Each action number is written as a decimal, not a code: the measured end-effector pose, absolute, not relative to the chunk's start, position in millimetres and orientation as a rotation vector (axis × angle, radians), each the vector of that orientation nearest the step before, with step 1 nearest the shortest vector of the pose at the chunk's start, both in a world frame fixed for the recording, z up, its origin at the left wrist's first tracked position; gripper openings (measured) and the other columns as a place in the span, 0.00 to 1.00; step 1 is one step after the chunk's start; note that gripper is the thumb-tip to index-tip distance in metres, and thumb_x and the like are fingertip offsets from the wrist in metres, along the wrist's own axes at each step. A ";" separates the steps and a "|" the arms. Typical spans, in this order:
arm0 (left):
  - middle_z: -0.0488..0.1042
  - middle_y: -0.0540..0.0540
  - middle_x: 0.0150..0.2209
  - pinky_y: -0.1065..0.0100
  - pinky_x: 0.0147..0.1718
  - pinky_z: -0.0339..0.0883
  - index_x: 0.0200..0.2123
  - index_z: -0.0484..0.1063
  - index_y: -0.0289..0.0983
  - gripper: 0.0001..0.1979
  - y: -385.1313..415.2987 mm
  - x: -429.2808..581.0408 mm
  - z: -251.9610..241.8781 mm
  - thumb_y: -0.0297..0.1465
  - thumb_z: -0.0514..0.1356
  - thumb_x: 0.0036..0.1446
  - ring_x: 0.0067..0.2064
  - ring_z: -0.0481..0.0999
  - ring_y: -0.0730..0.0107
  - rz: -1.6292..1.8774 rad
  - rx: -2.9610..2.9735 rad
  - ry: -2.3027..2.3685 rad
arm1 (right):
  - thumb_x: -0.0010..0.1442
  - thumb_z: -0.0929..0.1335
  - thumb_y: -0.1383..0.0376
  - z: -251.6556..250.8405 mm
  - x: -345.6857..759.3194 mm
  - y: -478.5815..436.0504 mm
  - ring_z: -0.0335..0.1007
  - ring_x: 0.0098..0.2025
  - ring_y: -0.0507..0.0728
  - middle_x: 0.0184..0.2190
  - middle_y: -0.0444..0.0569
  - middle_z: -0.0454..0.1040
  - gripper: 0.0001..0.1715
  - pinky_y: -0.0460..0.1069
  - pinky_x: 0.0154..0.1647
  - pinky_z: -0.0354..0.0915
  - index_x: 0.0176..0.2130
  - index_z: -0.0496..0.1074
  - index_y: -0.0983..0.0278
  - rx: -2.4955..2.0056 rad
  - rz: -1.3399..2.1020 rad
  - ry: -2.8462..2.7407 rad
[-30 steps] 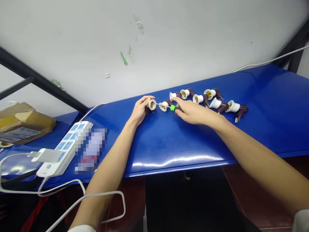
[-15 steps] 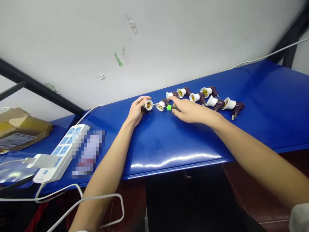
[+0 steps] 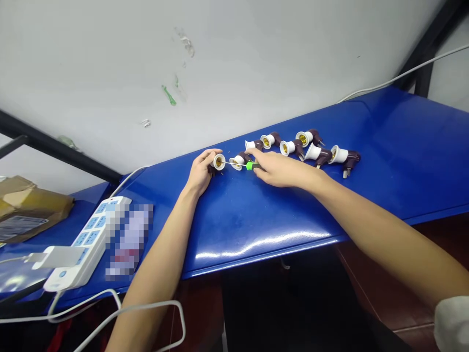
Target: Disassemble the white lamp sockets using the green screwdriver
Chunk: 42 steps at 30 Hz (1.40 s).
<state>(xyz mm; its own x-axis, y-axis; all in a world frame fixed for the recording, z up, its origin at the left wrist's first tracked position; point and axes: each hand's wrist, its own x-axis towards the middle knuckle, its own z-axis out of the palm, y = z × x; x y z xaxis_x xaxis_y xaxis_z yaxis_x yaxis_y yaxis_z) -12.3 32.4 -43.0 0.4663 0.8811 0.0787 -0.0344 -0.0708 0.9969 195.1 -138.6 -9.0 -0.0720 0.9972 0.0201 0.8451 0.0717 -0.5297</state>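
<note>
My left hand (image 3: 201, 171) grips a white lamp socket adapter (image 3: 219, 161) with a brass-lined mouth, its brown plug end hidden behind my fingers. My right hand (image 3: 278, 171) holds a green-handled screwdriver (image 3: 250, 166) at the fingertips. Its thin shaft reaches across a second socket adapter (image 3: 237, 162) towards the held one. Several more white sockets with brown plug bodies (image 3: 318, 154) lie in a loose row on the blue metal table (image 3: 256, 215), just beyond my right hand.
A white power strip (image 3: 90, 239) lies at the table's left, next to a pixelated object (image 3: 128, 242). Beyond them sits a cardboard parcel (image 3: 25, 210). White cables (image 3: 146, 307) loop below the table edge. A white wall (image 3: 234, 58) rises behind the table.
The whole scene has shifted left and down in view as my head turned. Both hands keep their hold, with the screwdriver still reaching towards the held socket.
</note>
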 end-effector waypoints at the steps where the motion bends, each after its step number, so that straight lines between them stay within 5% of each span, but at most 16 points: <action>1: 0.75 0.48 0.29 0.72 0.26 0.66 0.36 0.84 0.37 0.10 31.9 -12.2 -42.7 0.36 0.73 0.52 0.28 0.69 0.74 0.900 1.447 0.796 | 0.75 0.61 0.67 -10.2 195.1 -138.2 0.82 0.51 0.70 0.54 0.64 0.82 0.30 0.56 0.48 0.72 0.72 0.60 0.67 -1.819 0.544 -1.979; 7: 0.75 0.48 0.28 0.71 0.25 0.66 0.37 0.84 0.38 0.12 32.9 -12.4 -44.3 0.39 0.73 0.53 0.27 0.69 0.72 0.890 1.497 0.788 | 0.75 0.64 0.64 -17.6 190.5 -135.3 0.79 0.57 0.69 0.62 0.64 0.78 0.26 0.56 0.54 0.72 0.68 0.64 0.65 -1.749 0.493 -1.992; 12: 0.76 0.48 0.29 0.72 0.26 0.66 0.36 0.84 0.38 0.11 35.7 -13.1 -45.9 0.37 0.73 0.52 0.28 0.69 0.73 0.920 1.462 0.787 | 0.78 0.58 0.63 -17.3 189.0 -135.8 0.82 0.52 0.70 0.54 0.65 0.82 0.26 0.56 0.50 0.73 0.70 0.63 0.66 -1.832 0.551 -1.939; 19: 0.75 0.48 0.28 0.71 0.25 0.66 0.37 0.85 0.38 0.11 34.2 -12.9 -45.8 0.38 0.73 0.53 0.28 0.69 0.73 0.906 1.462 0.788 | 0.73 0.67 0.66 -21.6 192.5 -133.8 0.75 0.63 0.70 0.66 0.66 0.73 0.30 0.58 0.61 0.70 0.70 0.63 0.67 -1.718 0.471 -1.986; 24: 0.75 0.48 0.29 0.71 0.25 0.66 0.37 0.84 0.38 0.11 34.5 -12.7 -45.6 0.38 0.72 0.53 0.28 0.70 0.72 0.902 1.452 0.786 | 0.77 0.60 0.67 -22.0 190.8 -134.6 0.78 0.59 0.71 0.62 0.67 0.77 0.28 0.61 0.59 0.72 0.72 0.61 0.67 -1.764 0.569 -1.959; 30: 0.73 0.49 0.28 0.71 0.24 0.64 0.37 0.84 0.38 0.12 34.8 -13.5 -46.9 0.39 0.72 0.54 0.27 0.68 0.73 0.894 1.487 0.784 | 0.73 0.68 0.68 -21.2 191.6 -134.7 0.72 0.66 0.71 0.68 0.66 0.70 0.33 0.60 0.65 0.68 0.72 0.61 0.68 -1.721 0.534 -1.993; 34: 0.73 0.49 0.27 0.72 0.24 0.63 0.38 0.83 0.37 0.12 34.1 -13.4 -46.3 0.39 0.72 0.55 0.26 0.68 0.73 0.887 1.497 0.787 | 0.78 0.59 0.66 -16.9 189.6 -135.7 0.75 0.64 0.72 0.66 0.68 0.73 0.33 0.60 0.61 0.70 0.77 0.55 0.69 -1.783 0.613 -1.973; 42: 0.73 0.49 0.27 0.71 0.24 0.63 0.37 0.84 0.37 0.10 33.4 -12.2 -44.6 0.38 0.70 0.56 0.27 0.68 0.73 0.895 1.480 0.805 | 0.75 0.63 0.65 -14.9 196.5 -135.9 0.80 0.43 0.65 0.50 0.59 0.81 0.31 0.53 0.41 0.69 0.73 0.60 0.65 -1.778 0.592 -1.957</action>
